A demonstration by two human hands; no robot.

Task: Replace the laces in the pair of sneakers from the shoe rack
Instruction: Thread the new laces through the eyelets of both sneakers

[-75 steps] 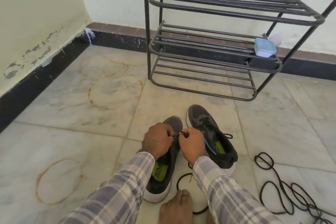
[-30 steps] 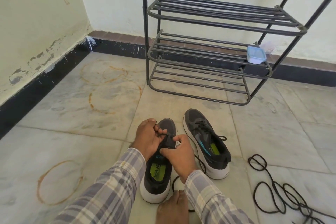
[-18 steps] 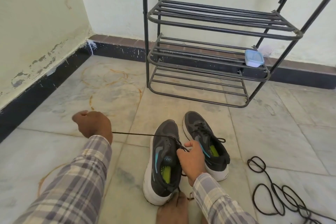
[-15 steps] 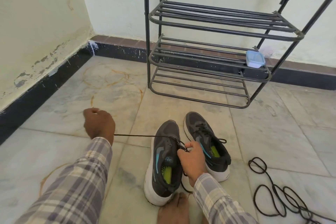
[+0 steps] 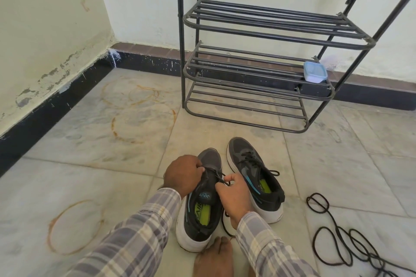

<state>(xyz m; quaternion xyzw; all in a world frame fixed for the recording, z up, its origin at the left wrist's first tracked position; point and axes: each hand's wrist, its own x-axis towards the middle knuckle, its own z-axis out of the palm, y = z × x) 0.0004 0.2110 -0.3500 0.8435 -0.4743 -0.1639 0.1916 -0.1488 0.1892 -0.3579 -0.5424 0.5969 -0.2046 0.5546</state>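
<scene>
Marble floor [image 5: 90, 171], pale and grey-veined, marked with rusty ring stains, bordered by a black skirting band under cream walls.

Nearest, at bottom edge: a bare foot [image 5: 213, 258] resting on the floor, just below the heel of the nearer sneaker. Two forearms in plaid sleeves reaching forward from either side of it.

To the right, a loose black lace [image 5: 333, 234] lying in loops on the floor, well apart from the shoes.

Just ahead of the foot: left sneaker [image 5: 199, 211], dark grey with white sole and lime insole, toe pointing away. Left hand [image 5: 183, 175] curled over its upper near the eyelets, fingers bent and closed on a thin black lace end [image 5: 217, 175]. Right hand [image 5: 234, 195] beside the tongue, thumb and forefinger pinched on the same lace; more of it trailing down beside the sole.

Touching or just beside it on the right: right sneaker [image 5: 254, 175], same colours, fully laced, bow ends spilling over its side.

Farther back: black metal shoe rack [image 5: 258, 69] against the far wall, slatted shelves bare except for a small blue-lidded plastic container [image 5: 314, 72] on the right end of a lower shelf.
</scene>
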